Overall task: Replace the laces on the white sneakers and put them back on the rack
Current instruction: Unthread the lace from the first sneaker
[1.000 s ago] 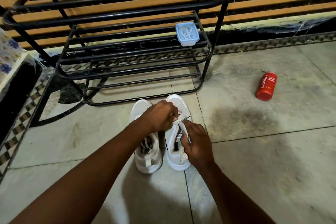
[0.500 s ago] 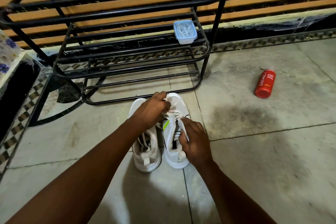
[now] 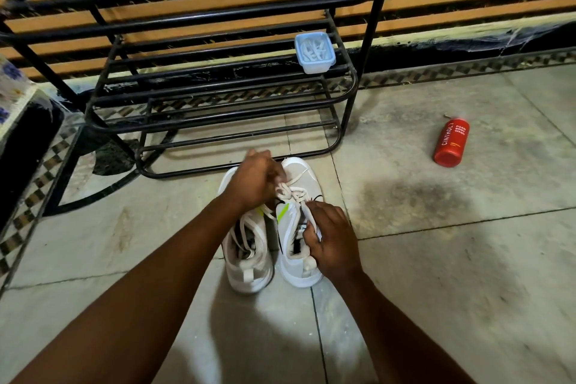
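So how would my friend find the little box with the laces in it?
Look at the black metal shoe rack by the wall. On its middle shelf, near the right end, sits a small pale blue plastic box with white laces inside. It is the only thing on the rack.

Home entryway or porch. Black metal shoe rack, tiled floor, red body-wash bottle.

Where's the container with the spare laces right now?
The small blue container sits on the black rack's middle shelf at its right end, up and right of the sneakers on the floor.
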### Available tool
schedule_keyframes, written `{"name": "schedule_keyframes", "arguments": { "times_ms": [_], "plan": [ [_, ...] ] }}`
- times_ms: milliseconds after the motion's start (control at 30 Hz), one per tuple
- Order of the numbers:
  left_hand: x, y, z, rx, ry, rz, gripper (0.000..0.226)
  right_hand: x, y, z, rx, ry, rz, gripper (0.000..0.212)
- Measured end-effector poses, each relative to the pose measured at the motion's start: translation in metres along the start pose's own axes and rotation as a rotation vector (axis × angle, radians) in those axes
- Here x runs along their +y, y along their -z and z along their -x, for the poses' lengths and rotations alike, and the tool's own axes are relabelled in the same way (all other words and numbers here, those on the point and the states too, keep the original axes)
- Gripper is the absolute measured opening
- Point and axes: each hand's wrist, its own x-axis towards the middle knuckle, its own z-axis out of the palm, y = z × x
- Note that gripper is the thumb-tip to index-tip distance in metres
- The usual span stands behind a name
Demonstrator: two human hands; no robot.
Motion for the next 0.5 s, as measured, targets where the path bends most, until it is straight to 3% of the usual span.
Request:
{"name": "schedule_keyframes", "arguments": {
  "times_ms": [67, 167, 233, 367, 500],
  "plan": [
    [-0.005, 0.010, -0.004, 0.052, 0.163, 0.142, 0.019, -0.001, 0.001, 0.000, -0.008, -0.005, -0.001, 0.047],
    [-0.015, 0.020, -0.004, -0.065, 0.240, 0.106, 0.024, -0.004, 0.002, -0.001, -0.009, -0.017, -0.002, 0.049],
    [-0.017, 0.023, 0.003, -0.123, 0.266, 0.097, 0.013, -0.004, 0.003, -0.002, -0.001, -0.021, 0.007, 0.051],
    [-0.013, 0.021, 0.019, -0.303, 0.189, 0.319, 0.079, -0.002, 0.006, -0.008, 0.012, 0.015, 0.053, 0.056],
    [-0.007, 0.008, 0.025, -0.431, 0.112, -0.162, 0.114, -0.003, 0.010, -0.026, -0.030, 0.065, 0.121, 0.057]
  ]
}}
